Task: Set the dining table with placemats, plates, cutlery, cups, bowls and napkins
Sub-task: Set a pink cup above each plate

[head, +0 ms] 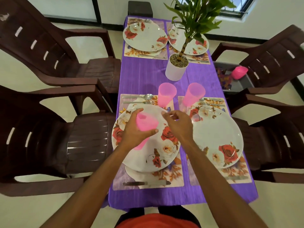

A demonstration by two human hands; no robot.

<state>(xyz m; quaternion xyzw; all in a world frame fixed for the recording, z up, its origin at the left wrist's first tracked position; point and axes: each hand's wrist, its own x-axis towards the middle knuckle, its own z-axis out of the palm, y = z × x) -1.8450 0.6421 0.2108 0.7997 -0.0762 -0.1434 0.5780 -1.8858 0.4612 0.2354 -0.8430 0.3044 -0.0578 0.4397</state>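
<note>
Starting on the left, nearer us than the potted plant: the left hand is wrapped around a pink cup and holds it in the air over the left plate. It might be one cup or a nested pair, since the blur hides the join. If that grip slackens, the cup drops straight onto the crockery. If two cups are jammed together, a hard tug to part them could send one flying.

Just right of it is the right hand, fingers loosely curled and gripping nothing, close to the cup's rim.

Between the hands and the plant, two more pink cups stand upright, one on each near placemat, beside the spoon and fork. They look light. A forearm sweeping forward could easily tip them, and they would roll across the purple cloth.

The right-hand plate sits on its mat, on our side of the plant.

Beyond the plant, the two far plates show no cups, so I'd guess this one goes there. That is the real hazard. It means a long reach past the plant's leaves and over the standing cups, and an elbow catching the pot could knock it onto the settings.

As for writing, there is none to read. The plates and mats carry only roses and leaves, and the cups are plain, with no brand or label.
</note>
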